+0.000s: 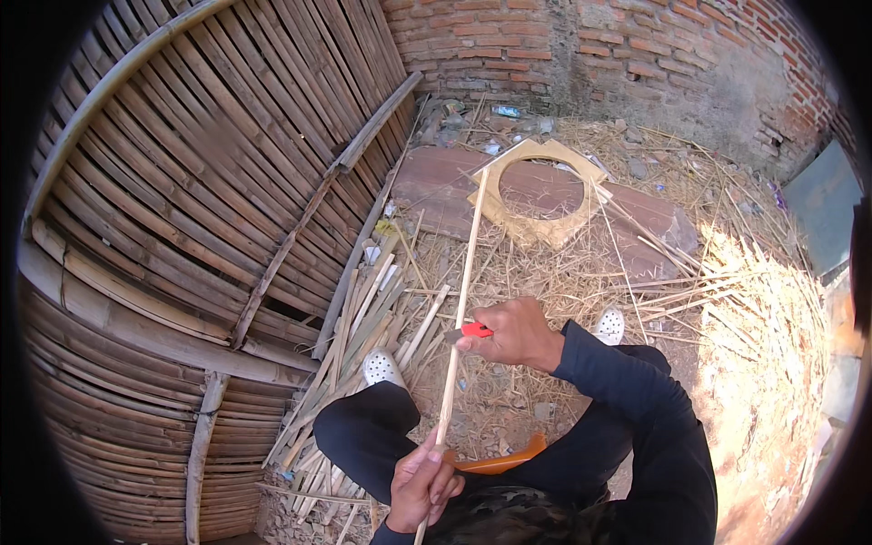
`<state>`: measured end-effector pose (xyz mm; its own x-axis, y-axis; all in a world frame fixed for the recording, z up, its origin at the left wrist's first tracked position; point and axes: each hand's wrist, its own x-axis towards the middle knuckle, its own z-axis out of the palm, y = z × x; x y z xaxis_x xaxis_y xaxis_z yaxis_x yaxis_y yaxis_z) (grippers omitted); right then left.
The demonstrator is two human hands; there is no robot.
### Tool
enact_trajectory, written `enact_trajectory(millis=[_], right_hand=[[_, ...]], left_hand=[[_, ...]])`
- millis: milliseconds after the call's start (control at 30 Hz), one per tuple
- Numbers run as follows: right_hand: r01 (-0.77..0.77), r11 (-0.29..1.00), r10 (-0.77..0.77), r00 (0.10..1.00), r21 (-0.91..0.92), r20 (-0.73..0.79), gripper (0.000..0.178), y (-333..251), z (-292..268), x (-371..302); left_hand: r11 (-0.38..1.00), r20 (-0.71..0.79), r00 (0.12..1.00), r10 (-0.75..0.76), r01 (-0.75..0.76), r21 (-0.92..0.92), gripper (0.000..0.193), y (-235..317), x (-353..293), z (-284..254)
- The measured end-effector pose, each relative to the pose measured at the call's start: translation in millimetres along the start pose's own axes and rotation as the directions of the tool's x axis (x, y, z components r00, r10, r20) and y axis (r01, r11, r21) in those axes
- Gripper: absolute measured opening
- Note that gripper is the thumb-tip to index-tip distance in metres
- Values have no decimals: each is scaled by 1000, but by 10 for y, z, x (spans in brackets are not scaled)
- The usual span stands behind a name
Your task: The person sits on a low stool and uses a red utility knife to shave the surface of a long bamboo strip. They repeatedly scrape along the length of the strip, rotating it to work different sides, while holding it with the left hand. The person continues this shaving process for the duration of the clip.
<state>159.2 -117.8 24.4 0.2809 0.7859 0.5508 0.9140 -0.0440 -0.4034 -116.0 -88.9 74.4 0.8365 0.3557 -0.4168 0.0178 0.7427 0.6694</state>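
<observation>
My left hand [421, 483], low in the head view, is closed round the lower part of a long pale bamboo strip [469, 263]. The strip slants up and away from me, its far end by the left side of a wooden board with a round hole [488, 202]. My right hand [518, 332] grips a red-handled cutter knife [477, 330]. Its dark blade lies against the strip about midway along. Part of the knife handle is hidden inside my fist.
A pile of split bamboo strips [350, 350] lies on my left, beside a slatted bamboo wall [209, 154]. Shavings [581, 282] cover the ground around a brown plank [427, 186]. A brick wall [636, 54] closes the back. An orange seat [504, 457] shows under me.
</observation>
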Motion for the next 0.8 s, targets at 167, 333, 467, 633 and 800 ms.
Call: enact_trajectory(millis=[167, 333, 467, 633, 800], right_hand=[[-227, 974, 227, 974, -18, 17, 63, 460, 45, 169], [-93, 996, 94, 996, -11, 7, 63, 236, 33, 105], [-214, 970, 203, 974, -115, -98, 65, 784, -28, 367], [-538, 824, 507, 840, -177, -195, 72, 1626, -236, 448], [-730, 683, 684, 652, -28, -326, 82, 2179, -549, 133]], left_hand=[[999, -11, 999, -41, 41, -7, 41, -22, -53, -6], [1000, -20, 1000, -8, 8, 26, 42, -24, -77, -74], [995, 33, 999, 37, -40, 95, 42, -132, -129, -131], [938, 8, 1000, -22, 18, 345, 41, -193, -282, -95], [949, 104, 989, -103, 66, 309, 41, -177, -398, -96]])
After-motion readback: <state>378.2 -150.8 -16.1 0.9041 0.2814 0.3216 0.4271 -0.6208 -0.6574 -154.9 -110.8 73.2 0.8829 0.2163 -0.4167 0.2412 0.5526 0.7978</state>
